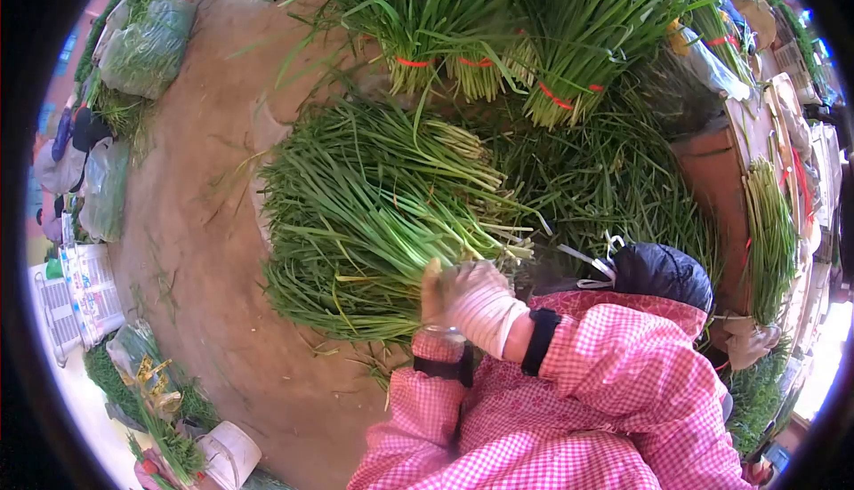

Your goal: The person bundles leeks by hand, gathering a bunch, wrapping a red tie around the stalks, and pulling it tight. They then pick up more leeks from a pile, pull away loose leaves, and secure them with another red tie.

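The two hands are together at the near edge of the pile of green stalks [356, 214], the left hand [431, 301] just beside the right hand [477, 287]; blur hides whether either one is closed on stalks, so I cannot tell. They are at the lower part of the pile, near its pale ends, which looks sensible, since the stems there seem firmer than the long, limp leaves. The pile lies on the brown floor [205, 250], its pale ends mostly toward the person's right, probably so the ends sit roughly even and within reach. A pale wrap [491, 310] goes around the right hand and wrist, perhaps against rubbing, and a black band sits on each sleeve, likely to hold the cuffs back: two bands, two sleeves, one wrap. Beyond the pile, the banded bunches [605, 36] have their leaves pointing away and pale ends toward the person; red bands show at four places among them, though the leaves overlap too much to count bunches surely. Loose greens [614, 179] make one spread to the right of the pile, under and around those bunches. One black bundle [663, 278] with white ties is beside the right sleeve [614, 348]. At the far right lies one long bunch [770, 241], and at lower left is one white bucket [229, 454].
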`<state>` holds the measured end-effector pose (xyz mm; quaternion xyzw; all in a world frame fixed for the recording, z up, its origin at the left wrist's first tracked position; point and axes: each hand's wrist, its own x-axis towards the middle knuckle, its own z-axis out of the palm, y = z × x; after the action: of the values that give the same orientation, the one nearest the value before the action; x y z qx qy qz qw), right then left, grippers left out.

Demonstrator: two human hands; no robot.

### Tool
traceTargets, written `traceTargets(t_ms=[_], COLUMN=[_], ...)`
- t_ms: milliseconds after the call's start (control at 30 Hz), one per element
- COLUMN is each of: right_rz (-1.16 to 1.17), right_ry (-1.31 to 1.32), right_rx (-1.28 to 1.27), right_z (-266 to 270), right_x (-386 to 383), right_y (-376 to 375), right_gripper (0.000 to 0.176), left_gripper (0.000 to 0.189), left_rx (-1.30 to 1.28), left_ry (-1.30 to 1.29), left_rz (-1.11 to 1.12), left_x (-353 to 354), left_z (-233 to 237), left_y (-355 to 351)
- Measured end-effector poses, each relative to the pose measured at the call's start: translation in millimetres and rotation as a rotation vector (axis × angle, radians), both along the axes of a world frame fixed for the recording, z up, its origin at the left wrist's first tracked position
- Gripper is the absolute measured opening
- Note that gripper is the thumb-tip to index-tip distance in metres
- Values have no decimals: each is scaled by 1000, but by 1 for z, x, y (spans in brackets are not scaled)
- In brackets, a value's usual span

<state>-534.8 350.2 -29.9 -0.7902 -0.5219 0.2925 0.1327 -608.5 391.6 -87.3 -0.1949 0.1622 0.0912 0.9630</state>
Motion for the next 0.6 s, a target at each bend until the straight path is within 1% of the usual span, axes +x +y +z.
traceTargets(t_ms=[33,67,100,133,167,233,267,300,333,367,433,467,500,533,567,600], right_rz=[45,98,160,-62,-160,-200,-187,-110,-75,-46,-61,-67,10,113,68,22], right_ry=[-8,-16,-31,-195,-202,357,282,163,187,205,351,420,421,410,422,433], right_rx=[-202,-403,-600,61,58,-380,-475,-388,-360,-330,-417,-454,-365,-333,-370,-406], right_z=[18,52,71,28,3,3,2,1,0,2,9,10,-17,-19,-27,-35], right_x=[12,38,52,56,63,78,70,60,55,54,64,68,68,74,76,77], right_y=[8,25,34,2,-2,-3,-1,2,3,4,7,9,3,3,4,5], right_gripper=[26,35,45,64,84,89,92,97,98,100,97,95,92,92,94,96], left_gripper=[60,59,58,52,51,55,59,64,68,73,82,77,78,79,79,78], left_rx=[110,309,511,341,266,259,346,424,493,511,558,576,615,649,678,747], left_ry=[10,260,506,492,468,417,476,544,613,556,426,380,344,310,277,361], left_rz=[-39,-59,-71,-2,-29,-58,-147,-235,-322,-349,-413,-451,-504,-560,-618,-648], left_x=[5,5,5,6,-9,-4,-3,-3,-5,-6,-3,-7,-8,-8,-10,-3], left_z=[8,7,6,3,-34,-30,-30,-28,-26,-22,0,-8,-15,-18,-22,-6], left_y=[2,1,0,-5,-5,-2,1,2,1,1,9,13,18,21,22,22])
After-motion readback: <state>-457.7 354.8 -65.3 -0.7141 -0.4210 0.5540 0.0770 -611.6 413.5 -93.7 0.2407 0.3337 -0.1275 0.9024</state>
